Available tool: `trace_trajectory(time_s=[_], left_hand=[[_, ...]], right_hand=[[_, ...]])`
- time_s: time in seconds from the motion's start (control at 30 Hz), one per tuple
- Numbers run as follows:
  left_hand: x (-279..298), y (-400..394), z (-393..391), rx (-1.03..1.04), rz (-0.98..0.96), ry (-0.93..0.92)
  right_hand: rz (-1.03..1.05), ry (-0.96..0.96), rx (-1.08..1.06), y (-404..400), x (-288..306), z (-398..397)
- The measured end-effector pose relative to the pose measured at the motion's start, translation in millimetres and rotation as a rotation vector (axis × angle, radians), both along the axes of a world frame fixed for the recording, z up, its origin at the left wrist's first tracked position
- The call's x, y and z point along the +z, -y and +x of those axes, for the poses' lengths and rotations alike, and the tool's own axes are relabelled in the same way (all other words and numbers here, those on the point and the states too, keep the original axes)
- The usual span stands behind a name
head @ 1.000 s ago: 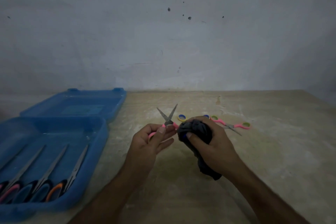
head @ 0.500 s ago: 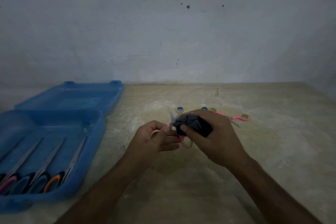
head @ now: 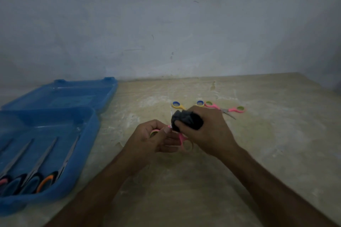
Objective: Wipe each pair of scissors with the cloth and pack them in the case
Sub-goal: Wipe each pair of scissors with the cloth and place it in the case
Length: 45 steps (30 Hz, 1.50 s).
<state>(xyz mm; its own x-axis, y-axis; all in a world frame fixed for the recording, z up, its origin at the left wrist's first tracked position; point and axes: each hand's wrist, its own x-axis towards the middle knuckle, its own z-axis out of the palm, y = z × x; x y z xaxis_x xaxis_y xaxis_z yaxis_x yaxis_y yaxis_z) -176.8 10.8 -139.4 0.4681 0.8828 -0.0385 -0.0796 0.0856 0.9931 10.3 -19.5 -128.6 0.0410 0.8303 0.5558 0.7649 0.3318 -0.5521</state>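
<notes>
- The open blue case (head: pixel 88 134) is sitting at the bench's (head: pixel 258 153) left edge, already holding several scissors.
- The right hand (head: pixel 206 131) is clamping the dark cloth (head: pixel 186 120) round the blades; it is best to wipe towards the tips.
- The left hand (head: pixel 153 138) is pinching the pink scissors (head: pixel 181 139) by the handles.
- The blades are being hidden by the cloth.

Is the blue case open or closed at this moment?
Open. The blue case has its lid laid back flat behind the tray, and several scissors lie uncovered inside.
</notes>
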Motion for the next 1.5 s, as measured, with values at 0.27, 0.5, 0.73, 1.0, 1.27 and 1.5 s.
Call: trace_trajectory(time_s=[0.27, 0.5, 0.73, 1.0, 1.27, 1.5], left_hand=[[-3, -5, 0, 0.004, -0.001, -0.042], [-1, -5, -5, -0.023, 0.015, -0.058], [3, -2, -6, -0.020, 0.044, -0.059], [3, -2, -2, -0.001, 0.012, -0.044], [3, 0, -3, -0.065, 0.028, -0.089], [7, 7, -5, -0.081, -0.019, -0.124]], right_hand=[[0.034, -0.015, -0.005, 3, 0, 4], [0.144, -0.096, -0.268, -10, -1, 26], [0.053, 0.032, -0.086, -7, -8, 0], [0.116, 0.072, -0.011, 4, -7, -1], [0.241, -0.089, -0.239, -3, 4, 27], [-0.021, 0.263, 0.163, 0, 4, 11]])
